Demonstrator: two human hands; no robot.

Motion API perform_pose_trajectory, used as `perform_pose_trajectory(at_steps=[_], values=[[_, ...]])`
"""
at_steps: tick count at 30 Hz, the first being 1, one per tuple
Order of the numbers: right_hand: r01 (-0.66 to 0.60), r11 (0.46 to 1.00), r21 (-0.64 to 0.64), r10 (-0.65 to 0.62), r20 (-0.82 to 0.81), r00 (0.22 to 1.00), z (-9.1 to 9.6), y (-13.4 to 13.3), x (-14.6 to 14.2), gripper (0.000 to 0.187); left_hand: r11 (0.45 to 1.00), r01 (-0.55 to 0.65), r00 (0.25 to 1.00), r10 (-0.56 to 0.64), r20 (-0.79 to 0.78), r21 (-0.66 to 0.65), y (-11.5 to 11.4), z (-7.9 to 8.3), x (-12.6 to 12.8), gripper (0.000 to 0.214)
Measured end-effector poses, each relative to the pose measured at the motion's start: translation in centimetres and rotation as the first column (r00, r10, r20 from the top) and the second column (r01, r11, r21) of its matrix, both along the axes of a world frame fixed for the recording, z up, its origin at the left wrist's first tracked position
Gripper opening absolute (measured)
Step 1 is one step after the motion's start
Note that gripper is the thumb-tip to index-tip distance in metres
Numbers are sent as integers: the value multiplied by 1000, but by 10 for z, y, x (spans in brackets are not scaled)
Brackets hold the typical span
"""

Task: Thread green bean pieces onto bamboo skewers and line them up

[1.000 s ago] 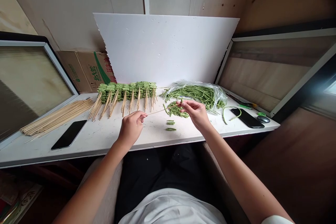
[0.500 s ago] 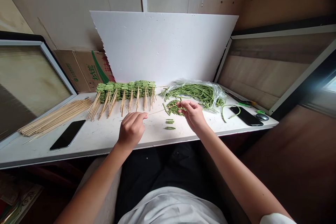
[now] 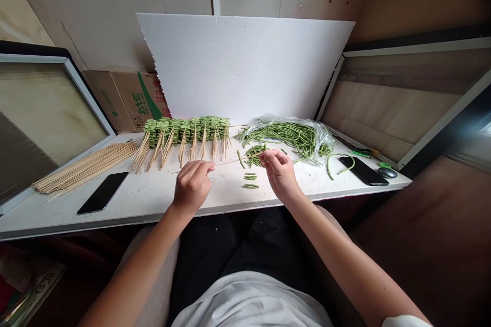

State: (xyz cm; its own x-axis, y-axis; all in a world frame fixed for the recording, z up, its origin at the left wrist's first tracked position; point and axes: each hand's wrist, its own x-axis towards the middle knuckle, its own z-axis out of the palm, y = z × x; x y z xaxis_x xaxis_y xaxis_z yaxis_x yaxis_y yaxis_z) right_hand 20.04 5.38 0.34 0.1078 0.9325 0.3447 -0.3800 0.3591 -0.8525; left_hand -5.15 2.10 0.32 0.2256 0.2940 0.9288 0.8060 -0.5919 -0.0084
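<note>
My left hand [image 3: 194, 186] is closed around a thin bamboo skewer [image 3: 229, 162], which runs rightward above the table. At the skewer's other end, my right hand [image 3: 282, 173] pinches a short piece of green bean [image 3: 264, 147] against the tip; the fingers partly hide whether it is pierced. Beneath and behind the right hand lies a small pile of cut bean pieces [image 3: 253, 156]. Several cut pieces [image 3: 250, 178] lie in short rows on the table between my hands.
Finished bean skewers [image 3: 184, 130] are stacked at the back left, beside loose bamboo skewers [image 3: 82, 168]. A plastic bag of long beans [image 3: 291, 135] lies at the back right. Phones lie left [image 3: 103, 192] and right [image 3: 362, 170]. A white board [image 3: 245, 66] stands behind.
Both hands keep their grip on the skewer and the bean piece, with very little movement. The whole view has shifted slightly, so the table things appear a little further right.
</note>
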Motion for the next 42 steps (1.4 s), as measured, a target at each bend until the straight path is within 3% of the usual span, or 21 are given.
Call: perform_pose_trajectory(at_steps=[11,14,21,27,33,37,40,42], values=[[17,993,120,-38,177,983,6,-6,5,30,979,42,998,-32,51,-199,6,-10,-2,41],[27,991,133,-53,199,979,5,-11,-3,30,982,48,998,-39,53,-182,4,-11,3,40],[28,999,28,-32,154,988,-9,-8,-10,33,994,67,996,-61,69,-89,2,-10,7,43],[-17,995,99,-3,197,980,-9,-11,-15,27,983,71,996,-62,58,-171,1,-13,11,43],[3,999,51,-12,182,983,-14,-13,-21,33,994,83,996,-81,25,-65,-2,-12,17,46],[-3,999,38,-5,205,979,-15,-12,-21,35,991,99,994,-94,64,-87,0,-13,17,45],[-72,995,70,49,290,956,-12,-5,-12,31,982,83,992,-66,106,-167,5,-15,12,42],[-125,985,122,60,435,898,-12,5,1,33,967,65,991,-32,133,-245,10,-16,6,39]])
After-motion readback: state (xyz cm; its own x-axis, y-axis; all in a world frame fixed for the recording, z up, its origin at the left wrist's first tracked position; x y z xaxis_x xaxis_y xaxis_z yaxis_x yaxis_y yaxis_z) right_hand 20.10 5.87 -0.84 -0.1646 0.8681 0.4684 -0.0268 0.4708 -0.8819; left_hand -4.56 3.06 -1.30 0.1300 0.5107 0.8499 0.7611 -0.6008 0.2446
